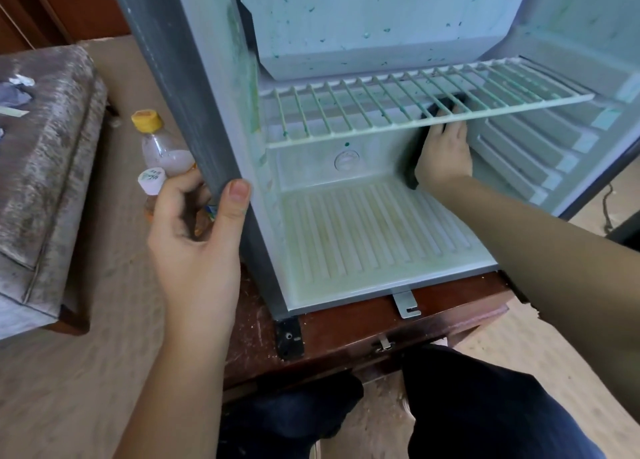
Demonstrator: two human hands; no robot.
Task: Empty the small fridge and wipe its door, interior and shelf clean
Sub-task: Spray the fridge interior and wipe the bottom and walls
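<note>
The left hand (197, 223) has its grip clamped round the front left edge of the small fridge (173, 77), thumb on the rim, with two bottles (162, 150) just behind. Inside, the right hand (445, 155) presses a dark cloth (412, 178) against the back wall, fingers straight, its grip apart — just under the wire shelf (346, 112), above the ribbed floor.

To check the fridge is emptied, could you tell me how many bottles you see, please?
2: yellow-capped bottle and white-capped bottle, both outside the fridge, behind the left hand. Others may be hidden.
</note>
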